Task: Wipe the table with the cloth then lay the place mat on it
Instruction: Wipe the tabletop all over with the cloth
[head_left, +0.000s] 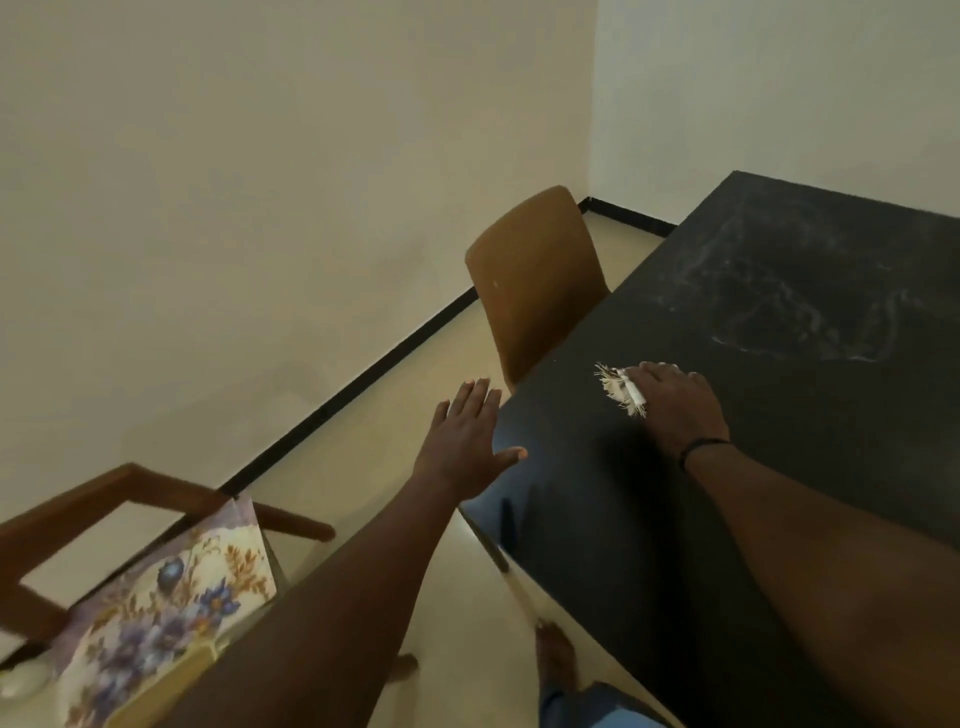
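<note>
At the lower left of the frame, a floral place mat (166, 603) is lying on the seat of a wooden chair (104, 499), well apart from the table. Toward the middle, the person's left hand (467, 441) is reaching out with fingers straight and slightly spread, holding nothing, hovering at the near left edge of the dark table (779, 415). Behind it, in the upper middle, a brown chair (535, 275) is standing against the table's side. Right of centre, the right hand (675, 400) is pressing a pale frayed cloth (621, 389) onto the tabletop, its fingers lying over the cloth. Chalky smears (800, 312) are showing at the upper right.
</note>
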